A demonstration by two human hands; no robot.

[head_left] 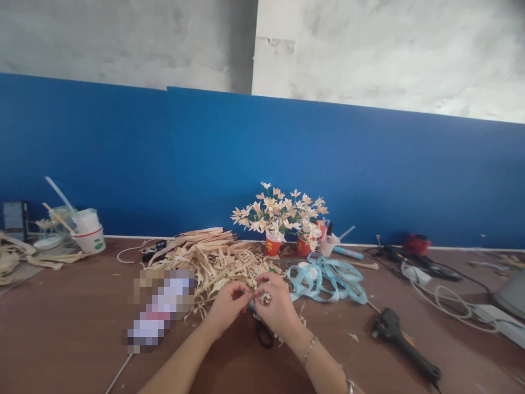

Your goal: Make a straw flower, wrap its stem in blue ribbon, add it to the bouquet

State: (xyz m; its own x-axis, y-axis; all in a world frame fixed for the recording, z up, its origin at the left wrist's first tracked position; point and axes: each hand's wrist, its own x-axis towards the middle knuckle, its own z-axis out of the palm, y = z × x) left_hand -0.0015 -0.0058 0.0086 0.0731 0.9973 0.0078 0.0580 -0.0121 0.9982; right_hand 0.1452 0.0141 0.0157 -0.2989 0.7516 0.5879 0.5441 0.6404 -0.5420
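My left hand (pixel 227 305) and my right hand (pixel 277 304) meet over the brown table (pixel 61 312), fingertips pinched together on a small pale piece of straw (pixel 253 296). Just beyond my hands lies a heap of dried straw strips (pixel 209 256). Black scissors (pixel 263 332) lie on the table under my right wrist. Behind the heap stand red cups holding straw flowers (pixel 279 214).
A tangle of light blue ribbon (pixel 328 278) lies right of my hands. A black glue gun (pixel 400 338) and white cables (pixel 447 298) sit further right. A white paper cup (pixel 89 236) and more straw are at the far left. A blue panel wall (pixel 369 169) backs the table.
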